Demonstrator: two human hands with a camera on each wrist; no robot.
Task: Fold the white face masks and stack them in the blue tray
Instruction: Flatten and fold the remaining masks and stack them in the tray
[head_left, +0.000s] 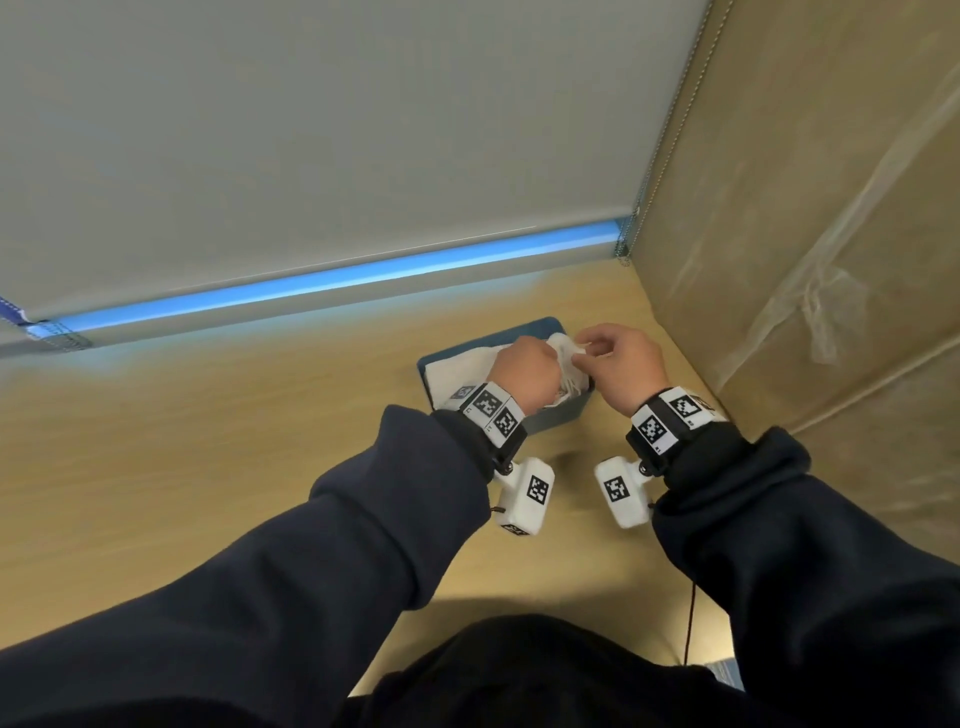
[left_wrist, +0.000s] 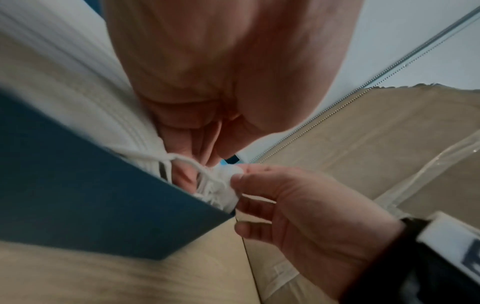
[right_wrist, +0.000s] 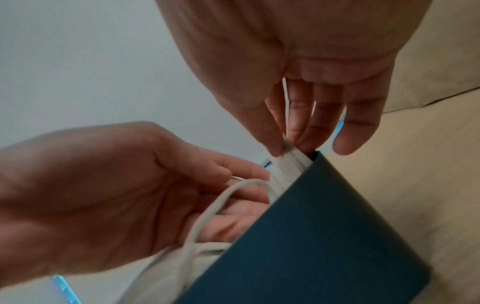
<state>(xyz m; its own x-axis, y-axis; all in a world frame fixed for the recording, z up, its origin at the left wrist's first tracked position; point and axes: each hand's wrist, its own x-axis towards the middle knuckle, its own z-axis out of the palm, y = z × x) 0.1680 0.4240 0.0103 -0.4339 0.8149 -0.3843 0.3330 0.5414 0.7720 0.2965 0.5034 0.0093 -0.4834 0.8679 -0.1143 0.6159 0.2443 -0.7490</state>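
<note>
The blue tray (head_left: 558, 415) sits on the wooden table near the cardboard wall, with white folded masks (head_left: 462, 371) stacked inside. Over its right end both hands hold one white mask (head_left: 563, 345). My left hand (head_left: 524, 371) has its fingers curled down onto the mask and its ear loop (right_wrist: 207, 216). My right hand (head_left: 621, 364) pinches the mask's edge (right_wrist: 285, 158) between thumb and forefinger, just above the tray's rim (right_wrist: 324, 226). In the left wrist view the pleated stack (left_wrist: 78, 102) lies behind the tray wall (left_wrist: 91, 195), and the left fingers hide part of the held mask.
A large taped cardboard box (head_left: 805, 234) stands close on the right of the tray. A grey roller blind (head_left: 311, 130) with a bead chain (head_left: 670, 119) hangs behind the table. The wooden tabletop (head_left: 208, 441) stretches left and toward me.
</note>
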